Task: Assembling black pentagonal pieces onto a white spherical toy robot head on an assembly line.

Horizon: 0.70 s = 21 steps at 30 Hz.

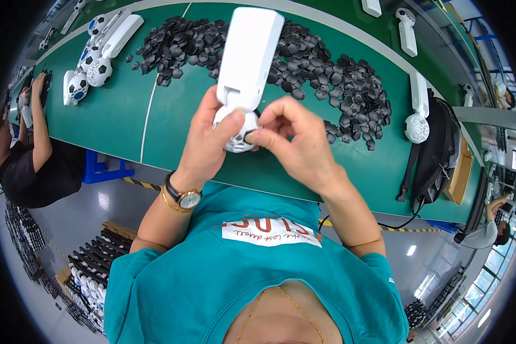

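My left hand [205, 135] is wrapped round the lower end of a white device with a long flat body [249, 54] and a ball-shaped end [239, 143] with cut-out openings. The long body points away from me, over the table. My right hand [301, 140] is closed in a pinch at the ball's right side, thumb and fingertips against it. A small black piece [249, 135] shows at the thumb tip, partly hidden. Beyond both hands a wide heap of black pentagon pieces [361, 100] lies on the green table [189, 97].
Several white devices with black-patched balls [100, 71] lie at the far left. At the right are another white device [417, 127], a black backpack [436, 155] and a cardboard box [461, 175]. A co-worker [28, 155] sits at the left near a blue stool [106, 169].
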Each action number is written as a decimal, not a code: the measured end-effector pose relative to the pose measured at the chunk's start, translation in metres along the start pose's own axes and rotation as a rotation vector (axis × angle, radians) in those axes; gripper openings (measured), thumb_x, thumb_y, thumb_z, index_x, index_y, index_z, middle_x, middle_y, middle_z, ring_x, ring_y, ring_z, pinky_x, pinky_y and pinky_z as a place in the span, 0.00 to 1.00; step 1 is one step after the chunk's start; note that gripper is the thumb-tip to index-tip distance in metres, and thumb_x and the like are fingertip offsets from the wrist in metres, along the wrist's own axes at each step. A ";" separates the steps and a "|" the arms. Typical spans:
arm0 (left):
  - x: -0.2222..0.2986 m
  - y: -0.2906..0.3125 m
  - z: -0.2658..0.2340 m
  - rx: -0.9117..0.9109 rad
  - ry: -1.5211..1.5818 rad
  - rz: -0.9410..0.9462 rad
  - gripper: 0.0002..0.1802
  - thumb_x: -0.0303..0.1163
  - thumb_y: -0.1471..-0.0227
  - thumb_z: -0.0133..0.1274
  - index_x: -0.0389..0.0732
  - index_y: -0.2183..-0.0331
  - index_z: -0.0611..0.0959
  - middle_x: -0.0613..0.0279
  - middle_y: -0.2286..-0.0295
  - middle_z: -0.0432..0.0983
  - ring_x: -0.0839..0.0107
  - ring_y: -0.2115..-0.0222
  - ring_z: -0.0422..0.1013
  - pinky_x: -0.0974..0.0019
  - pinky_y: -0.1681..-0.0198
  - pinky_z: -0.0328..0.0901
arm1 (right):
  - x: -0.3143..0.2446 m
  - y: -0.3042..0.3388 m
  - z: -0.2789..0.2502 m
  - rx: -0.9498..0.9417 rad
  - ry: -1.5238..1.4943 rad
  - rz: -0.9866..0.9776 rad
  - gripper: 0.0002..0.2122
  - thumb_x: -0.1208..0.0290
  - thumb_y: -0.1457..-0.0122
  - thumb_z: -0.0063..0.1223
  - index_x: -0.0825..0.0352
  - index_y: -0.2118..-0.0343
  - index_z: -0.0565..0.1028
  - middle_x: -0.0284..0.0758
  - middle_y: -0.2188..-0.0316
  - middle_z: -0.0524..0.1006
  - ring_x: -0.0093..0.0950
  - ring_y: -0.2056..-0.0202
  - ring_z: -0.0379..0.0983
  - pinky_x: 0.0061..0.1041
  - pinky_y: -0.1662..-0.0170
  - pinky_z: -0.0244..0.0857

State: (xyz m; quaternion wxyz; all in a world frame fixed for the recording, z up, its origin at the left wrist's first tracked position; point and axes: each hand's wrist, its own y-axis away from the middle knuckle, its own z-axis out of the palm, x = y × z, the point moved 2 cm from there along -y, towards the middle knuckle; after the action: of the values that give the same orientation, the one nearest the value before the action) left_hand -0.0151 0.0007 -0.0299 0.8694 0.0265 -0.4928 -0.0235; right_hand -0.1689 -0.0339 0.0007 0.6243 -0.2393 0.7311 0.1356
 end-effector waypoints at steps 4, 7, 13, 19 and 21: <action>-0.002 0.014 -0.003 0.088 -0.141 0.075 0.23 0.29 0.46 0.52 0.38 0.50 0.65 0.61 0.60 0.70 0.74 0.61 0.71 0.69 0.61 0.70 | 0.015 0.010 0.011 -0.018 -0.068 0.132 0.08 0.81 0.48 0.58 0.69 0.69 0.68 0.32 0.73 0.74 0.17 0.72 0.72 0.16 0.72 0.67; -0.005 0.025 -0.010 0.093 -0.157 0.043 0.24 0.29 0.47 0.53 0.39 0.50 0.65 0.62 0.60 0.70 0.74 0.60 0.70 0.69 0.59 0.68 | 0.018 0.015 0.019 -0.063 -0.112 0.195 0.09 0.81 0.47 0.57 0.69 0.69 0.67 0.32 0.73 0.73 0.16 0.73 0.71 0.16 0.72 0.67; -0.005 0.018 -0.009 0.125 -0.006 -0.067 0.25 0.32 0.47 0.53 0.39 0.49 0.65 0.60 0.61 0.70 0.70 0.60 0.71 0.67 0.62 0.70 | 0.024 0.002 0.006 -0.043 -0.030 0.051 0.06 0.79 0.47 0.57 0.70 0.68 0.71 0.32 0.73 0.74 0.18 0.72 0.72 0.17 0.72 0.67; 0.010 0.007 -0.013 0.100 0.163 -0.043 0.25 0.37 0.45 0.51 0.40 0.49 0.64 0.56 0.61 0.70 0.64 0.60 0.72 0.60 0.71 0.74 | 0.040 -0.009 -0.043 0.223 0.517 -0.211 0.06 0.77 0.48 0.56 0.69 0.66 0.76 0.36 0.71 0.75 0.29 0.71 0.74 0.24 0.70 0.67; 0.011 0.007 -0.016 0.121 0.142 -0.016 0.25 0.37 0.45 0.50 0.40 0.49 0.64 0.56 0.62 0.70 0.62 0.60 0.72 0.60 0.73 0.74 | 0.042 -0.010 -0.048 0.183 0.668 -0.174 0.07 0.77 0.48 0.56 0.69 0.66 0.76 0.38 0.71 0.75 0.33 0.71 0.74 0.27 0.69 0.68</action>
State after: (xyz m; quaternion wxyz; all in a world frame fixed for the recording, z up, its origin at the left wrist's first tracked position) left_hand 0.0043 0.0072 -0.0282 0.8988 0.0845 -0.4302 0.0010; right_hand -0.2085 -0.0739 -0.0303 0.3789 -0.2749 0.8809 -0.0698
